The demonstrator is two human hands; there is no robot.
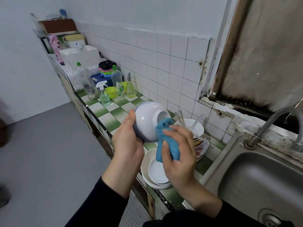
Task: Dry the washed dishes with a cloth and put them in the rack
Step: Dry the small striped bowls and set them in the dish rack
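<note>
My left hand [127,141] grips a white bowl with a blue rim [147,118], held on its side above the counter with its foot turned to the right. My right hand [178,151] holds a blue cloth [165,141] and presses it against the bowl's base. Below my hands lies a stack of white plates [155,172] at the counter's front edge. Behind the cloth stands a pile of bowls [196,133] with several spoons [182,118] sticking out of the top one. A shelf rack [54,28] stands at the far end of the counter.
The green-and-white tiled counter [111,112] carries spray bottles [103,94], dish soap [117,79], a jar and a yellow-green tub [113,91]. A steel sink [262,177] with a curved tap [278,118] sits at right. Grey floor lies to the left.
</note>
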